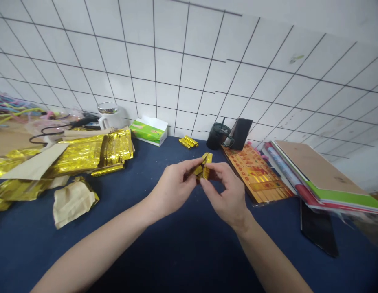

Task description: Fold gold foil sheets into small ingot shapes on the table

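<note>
Between my two hands, above the dark blue tabletop [176,244], is a small folded piece of gold foil paper [208,159]. My left hand [176,185] pinches its left side with thumb and fingers. On the other side, my right hand [227,193] grips it between thumb and index finger. Part of the paper is hidden behind the fingers. Beyond the hands, several folded gold strips [188,142] lie together near the wall. A big pile of gold foil paper [85,152] spreads at the left, with a crumpled sheet [73,202] in front of it.
Along the wall stand a green tissue pack [149,131], a white mug [111,119], a black cup [218,136] and a leaning phone [241,133]. To the right lie orange printed sheets [258,175], a stack of books [323,169] and a dark flat device [319,230].
</note>
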Demonstrator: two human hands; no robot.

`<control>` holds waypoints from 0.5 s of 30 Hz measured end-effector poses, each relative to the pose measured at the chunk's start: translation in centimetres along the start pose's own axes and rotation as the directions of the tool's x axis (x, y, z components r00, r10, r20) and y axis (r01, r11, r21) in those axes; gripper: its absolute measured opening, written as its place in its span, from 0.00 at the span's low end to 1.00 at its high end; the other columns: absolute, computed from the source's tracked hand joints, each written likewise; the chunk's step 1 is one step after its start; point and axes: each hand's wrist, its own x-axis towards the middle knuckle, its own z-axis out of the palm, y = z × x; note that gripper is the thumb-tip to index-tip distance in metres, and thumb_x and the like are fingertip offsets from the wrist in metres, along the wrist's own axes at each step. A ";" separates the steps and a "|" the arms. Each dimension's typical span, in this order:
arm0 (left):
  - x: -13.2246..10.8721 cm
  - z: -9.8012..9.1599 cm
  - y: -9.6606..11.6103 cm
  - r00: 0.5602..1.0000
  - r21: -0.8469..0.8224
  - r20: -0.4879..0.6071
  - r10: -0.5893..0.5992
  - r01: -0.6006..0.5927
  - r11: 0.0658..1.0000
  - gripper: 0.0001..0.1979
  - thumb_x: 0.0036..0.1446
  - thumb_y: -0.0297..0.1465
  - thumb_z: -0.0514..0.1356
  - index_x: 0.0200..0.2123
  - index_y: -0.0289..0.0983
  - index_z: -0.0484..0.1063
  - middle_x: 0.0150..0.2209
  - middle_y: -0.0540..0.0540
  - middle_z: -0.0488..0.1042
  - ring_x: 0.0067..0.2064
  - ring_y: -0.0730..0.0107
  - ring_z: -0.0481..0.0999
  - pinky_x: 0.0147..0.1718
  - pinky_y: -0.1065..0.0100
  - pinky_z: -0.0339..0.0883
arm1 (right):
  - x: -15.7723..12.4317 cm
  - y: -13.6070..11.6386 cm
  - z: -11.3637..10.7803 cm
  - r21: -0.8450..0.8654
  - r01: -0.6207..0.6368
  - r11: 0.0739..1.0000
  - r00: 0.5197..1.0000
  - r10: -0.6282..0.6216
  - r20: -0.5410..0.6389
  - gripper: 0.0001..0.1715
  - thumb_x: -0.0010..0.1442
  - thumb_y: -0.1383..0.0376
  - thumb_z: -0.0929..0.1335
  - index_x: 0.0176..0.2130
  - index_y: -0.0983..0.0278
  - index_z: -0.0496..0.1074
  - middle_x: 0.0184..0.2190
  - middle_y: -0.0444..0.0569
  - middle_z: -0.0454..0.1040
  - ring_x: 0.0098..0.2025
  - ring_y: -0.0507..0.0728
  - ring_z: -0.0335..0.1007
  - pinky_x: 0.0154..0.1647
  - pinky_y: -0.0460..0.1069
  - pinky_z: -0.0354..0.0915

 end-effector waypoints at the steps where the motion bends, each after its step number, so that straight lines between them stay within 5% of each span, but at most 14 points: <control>1: -0.1 0.0 0.0 1.000 0.015 -0.003 0.004 -0.004 1.000 0.19 0.54 0.22 0.51 0.50 0.37 0.67 0.46 0.48 0.73 0.46 0.68 0.73 0.46 0.68 0.66 | 0.0 0.0 0.0 0.006 -0.004 1.000 1.000 0.004 0.003 0.16 0.54 0.69 0.66 0.44 0.59 0.63 0.37 0.48 0.66 0.36 0.54 0.68 0.37 0.51 0.69; 15: -0.8 0.2 1.0 0.997 0.171 0.020 0.076 -0.078 0.982 0.23 0.52 0.19 0.51 0.51 0.38 0.64 0.42 0.48 0.74 0.43 0.69 0.73 0.42 0.69 0.67 | -0.2 0.2 -0.1 0.016 0.036 0.999 0.999 -0.036 -0.001 0.17 0.56 0.66 0.66 0.46 0.58 0.63 0.36 0.47 0.68 0.30 0.52 0.68 0.33 0.49 0.67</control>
